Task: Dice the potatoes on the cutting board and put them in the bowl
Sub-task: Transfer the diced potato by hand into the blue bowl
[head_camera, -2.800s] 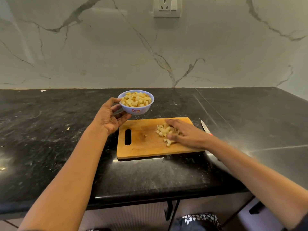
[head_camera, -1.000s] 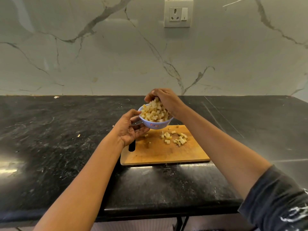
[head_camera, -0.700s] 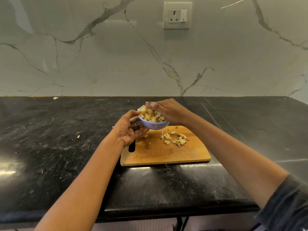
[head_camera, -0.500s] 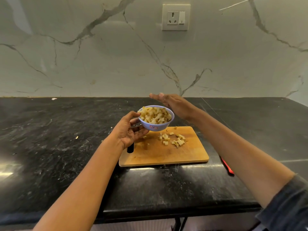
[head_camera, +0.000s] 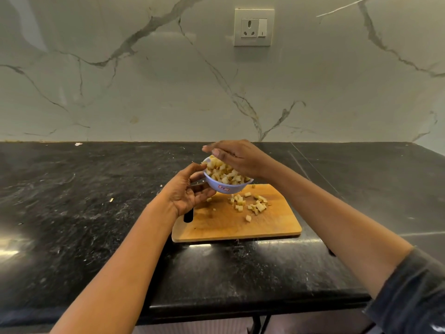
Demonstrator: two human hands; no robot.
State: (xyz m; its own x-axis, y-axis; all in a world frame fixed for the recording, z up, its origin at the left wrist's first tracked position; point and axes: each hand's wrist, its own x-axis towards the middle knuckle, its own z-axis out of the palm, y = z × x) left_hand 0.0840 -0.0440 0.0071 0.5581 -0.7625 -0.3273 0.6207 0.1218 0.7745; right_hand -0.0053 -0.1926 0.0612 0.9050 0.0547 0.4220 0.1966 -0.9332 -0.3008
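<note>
The left hand (head_camera: 185, 192) holds the bowl (head_camera: 228, 187) above the far left part of the board (head_camera: 240, 227), clear of the wood and tilted slightly toward the camera. Its grip is closed on the bowl, with the thumb at the rim and the fingers curled under the base. The bowl carries a heap (head_camera: 224, 174) of dice that stands above the rim. The right hand (head_camera: 239, 157) lies palm down over the far side of the heap, fingers straight; its grip is wide and holds nothing. Change: half a second earlier this hand was flat beyond the bowl and apart from the heap. It now covers the heap; contact with the top dice is likely but cannot be confirmed. A second earlier the same hand was releasing a handful into the bowl. Judgement: that handful is delivered, and the hand is probably levelling or steadying the heap so that nothing rolls off. The task is not finished: loose dice (head_camera: 254, 205) lie on the board right of its centre, with single pieces nearer its front edge and near its handle slot. The board lies flat on the dark surface (head_camera: 96, 213). Next requirement, as judged: gather the loose dice with the right hand. Risk: the bowl is full, so added dice may spill back onto the board.
</note>
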